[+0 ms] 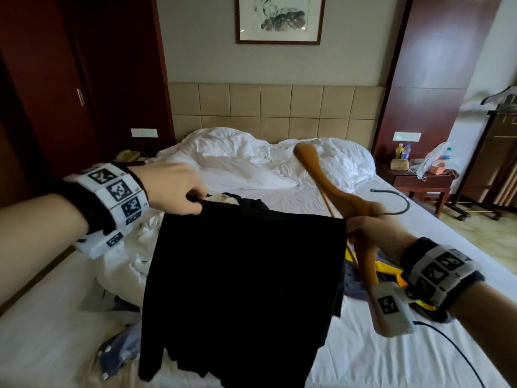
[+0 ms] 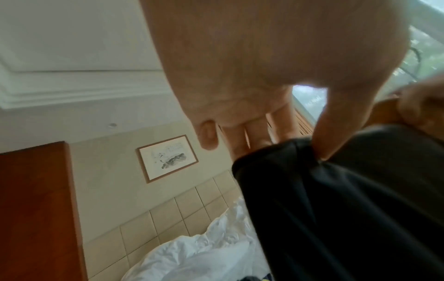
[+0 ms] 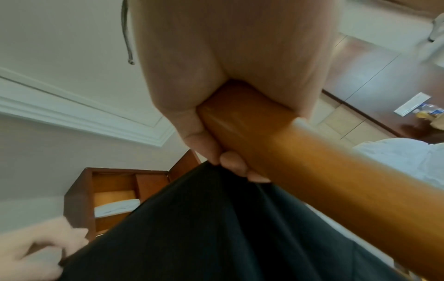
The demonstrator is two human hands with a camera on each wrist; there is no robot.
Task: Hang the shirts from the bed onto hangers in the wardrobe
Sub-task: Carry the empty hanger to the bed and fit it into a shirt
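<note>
Bed (image 1: 363, 345) fills most of my head view: white sheet, rumpled white duvet (image 1: 251, 161) heaped toward the padded headboard (image 1: 274, 107). Dark red wardrobe (image 1: 56, 88) stands left of the bed; in the right wrist view an open wooden unit (image 3: 108, 192) shows a shelf with folded white cloth on it, and I cannot tell whether it is that same wardrobe.

Black shirt (image 1: 243, 289) hangs stretched between my two hands above the mattress, its lower edge draping to the sheet. More clothes lie on the bed beneath and beside it: a blue-grey patterned piece (image 1: 123, 357) at lower left, a yellow one (image 1: 386, 268) at right, partly hidden behind the shirt.

Wooden hanger (image 1: 335, 189) sits in my right hand (image 1: 372, 228), angled up toward the pillows, its dark metal hook (image 1: 397, 196) curving out over the sheet. Right fingers (image 3: 230, 161) are wrapped tight round the hanger's neck and pinch the shirt's top edge with it.

Left hand (image 1: 173, 189) pinches the opposite top corner of the shirt, thumb and fingers (image 2: 254, 133) closed on the fabric.

Nightstand (image 1: 422, 183) at far right carries bottles and a plastic bag; framed picture (image 1: 279, 19) above the headboard
</note>
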